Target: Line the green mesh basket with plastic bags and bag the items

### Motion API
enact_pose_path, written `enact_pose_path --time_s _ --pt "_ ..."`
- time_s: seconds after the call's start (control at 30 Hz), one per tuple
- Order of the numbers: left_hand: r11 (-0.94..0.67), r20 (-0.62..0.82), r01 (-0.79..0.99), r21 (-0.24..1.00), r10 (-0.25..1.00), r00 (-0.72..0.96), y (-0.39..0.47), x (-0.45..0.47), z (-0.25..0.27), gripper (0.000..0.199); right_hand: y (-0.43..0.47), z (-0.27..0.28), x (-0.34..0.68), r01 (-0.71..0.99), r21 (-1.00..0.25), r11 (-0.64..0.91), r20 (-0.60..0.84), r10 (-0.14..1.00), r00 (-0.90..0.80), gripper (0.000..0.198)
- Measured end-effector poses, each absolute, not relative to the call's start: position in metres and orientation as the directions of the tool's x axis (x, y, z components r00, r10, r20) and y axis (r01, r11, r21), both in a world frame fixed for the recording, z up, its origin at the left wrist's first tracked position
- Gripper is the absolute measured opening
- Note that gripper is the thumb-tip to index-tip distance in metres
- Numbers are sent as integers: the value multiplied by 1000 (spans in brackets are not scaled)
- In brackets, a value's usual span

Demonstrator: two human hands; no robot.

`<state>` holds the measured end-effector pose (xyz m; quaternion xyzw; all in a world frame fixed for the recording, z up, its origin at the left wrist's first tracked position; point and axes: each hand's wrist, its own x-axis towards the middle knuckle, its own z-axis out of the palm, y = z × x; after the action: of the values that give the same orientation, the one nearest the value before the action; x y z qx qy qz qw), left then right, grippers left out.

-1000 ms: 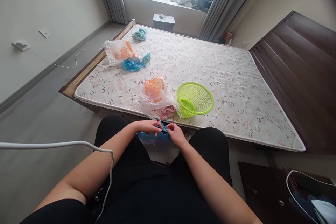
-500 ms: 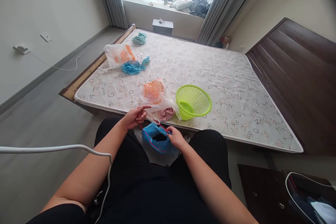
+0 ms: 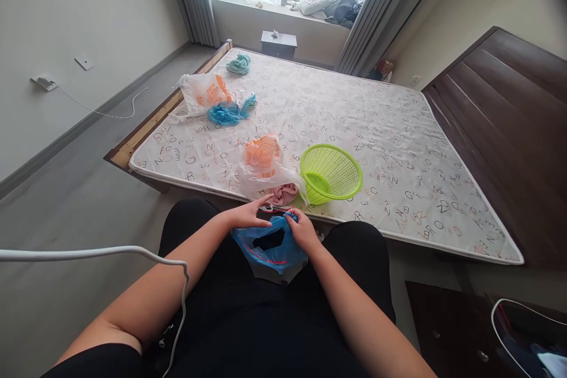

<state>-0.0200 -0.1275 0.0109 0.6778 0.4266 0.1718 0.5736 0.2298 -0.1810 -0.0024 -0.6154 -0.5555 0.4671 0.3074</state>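
Between the knees, at the near edge of the mattress (image 3: 336,106), both hands meet over a blue plastic bag (image 3: 271,248). Right hand (image 3: 303,229) pinches the bag's upper rim, fingers closed narrow on the plastic and on what appears to be a thin red string (image 3: 266,258). Left hand (image 3: 248,217) rests at the bag's far-left rim, fingers extended and partly closed; whether it grips the string cannot be told. Bag mouth gapes dark between the two hands, and the body of the bag hangs nearer than and below both grips, its long axis running left to right. Both hands stand about equally near the mouth. Just beyond the hands lies a clear bag with orange print (image 3: 263,160) holding pink cloth (image 3: 283,194), touching a green basket (image 3: 331,171) on its right.
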Motion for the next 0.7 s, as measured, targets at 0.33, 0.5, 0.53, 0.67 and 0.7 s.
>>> enact_pose_path --time_s 0.33,0.5,0.53,0.67,0.7 --pt "-248 -171 595 764 812 558 -117 9 -8 19 -184 5 223 336 -932 -135 -195 969 -152 34" --pt "-217 -86 612 760 901 425 -106 -4 1 9 -184 3 227 367 -922 -126 -194 969 -155 31" --pt "-193 -88 631 751 918 386 -105 -8 4 8 -184 3 228 394 -911 -120 -195 968 -156 28" --pt "-12 -135 775 632 983 125 -98 -30 16 7 -181 2 239 519 -839 -161 -237 968 -84 17" --pt "45 -140 787 615 989 53 -96 -38 18 8 -180 2 242 532 -827 -182 -244 969 -48 16"
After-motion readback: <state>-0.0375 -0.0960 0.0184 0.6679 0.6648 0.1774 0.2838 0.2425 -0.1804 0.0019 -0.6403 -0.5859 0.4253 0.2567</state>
